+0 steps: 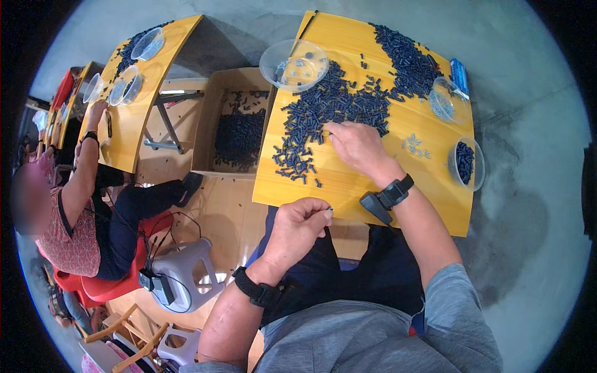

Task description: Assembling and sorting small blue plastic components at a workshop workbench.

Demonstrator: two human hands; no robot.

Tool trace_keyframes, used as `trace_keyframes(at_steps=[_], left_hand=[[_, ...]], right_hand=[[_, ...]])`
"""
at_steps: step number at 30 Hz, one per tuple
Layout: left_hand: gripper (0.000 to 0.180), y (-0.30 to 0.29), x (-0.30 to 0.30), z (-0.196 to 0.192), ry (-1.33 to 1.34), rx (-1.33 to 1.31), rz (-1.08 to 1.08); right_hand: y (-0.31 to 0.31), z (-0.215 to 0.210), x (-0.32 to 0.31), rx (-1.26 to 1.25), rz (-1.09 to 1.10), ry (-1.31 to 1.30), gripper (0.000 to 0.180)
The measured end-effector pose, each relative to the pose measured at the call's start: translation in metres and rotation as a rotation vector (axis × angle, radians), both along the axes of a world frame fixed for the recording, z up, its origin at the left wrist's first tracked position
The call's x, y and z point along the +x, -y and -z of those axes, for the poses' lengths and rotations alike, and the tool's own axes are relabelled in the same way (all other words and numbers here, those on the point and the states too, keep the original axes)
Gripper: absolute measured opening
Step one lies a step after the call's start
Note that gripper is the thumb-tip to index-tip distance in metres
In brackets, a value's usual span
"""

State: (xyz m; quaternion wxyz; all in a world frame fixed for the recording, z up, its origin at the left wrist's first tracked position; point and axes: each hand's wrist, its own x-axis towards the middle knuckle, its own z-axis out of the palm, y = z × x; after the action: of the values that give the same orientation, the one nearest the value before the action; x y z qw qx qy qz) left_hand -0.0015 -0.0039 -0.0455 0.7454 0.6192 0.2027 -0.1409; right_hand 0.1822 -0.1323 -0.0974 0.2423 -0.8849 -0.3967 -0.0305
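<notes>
Over the near edge of the yellow table (367, 186), my left hand (297, 231) is closed in a pinch. A tiny dark piece shows at its thumb tip, too small to name. My right hand (359, 146) reaches over the table with its fingers drawn together at the edge of a large heap of small black tubular parts (342, 102). Whether it grips one of them is hidden. To the right of that hand lies a small cluster of silvery pieces (415, 146), perhaps screws. Both wrists wear black straps.
Clear plastic tubs stand at the far left (293, 67) and right (449, 102), and one with black parts (477, 165) at the right edge. A second black heap (407, 62) and a blue box (458, 78) lie beyond. Left are a cardboard box (202, 143) and a seated co-worker (78, 217).
</notes>
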Motion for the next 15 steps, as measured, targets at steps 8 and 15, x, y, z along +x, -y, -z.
trace_keyframes(at_steps=[8, 15], left_hand=[[0.012, 0.001, -0.001, 0.001, -0.006, -0.016, -0.024], [0.012, 0.0, 0.0, 0.001, -0.004, -0.018, -0.03]], right_hand=[[0.015, -0.006, 0.002, -0.042, 0.069, -0.122, 0.015], [0.025, -0.015, -0.004, 0.026, 0.104, -0.195, 0.023]])
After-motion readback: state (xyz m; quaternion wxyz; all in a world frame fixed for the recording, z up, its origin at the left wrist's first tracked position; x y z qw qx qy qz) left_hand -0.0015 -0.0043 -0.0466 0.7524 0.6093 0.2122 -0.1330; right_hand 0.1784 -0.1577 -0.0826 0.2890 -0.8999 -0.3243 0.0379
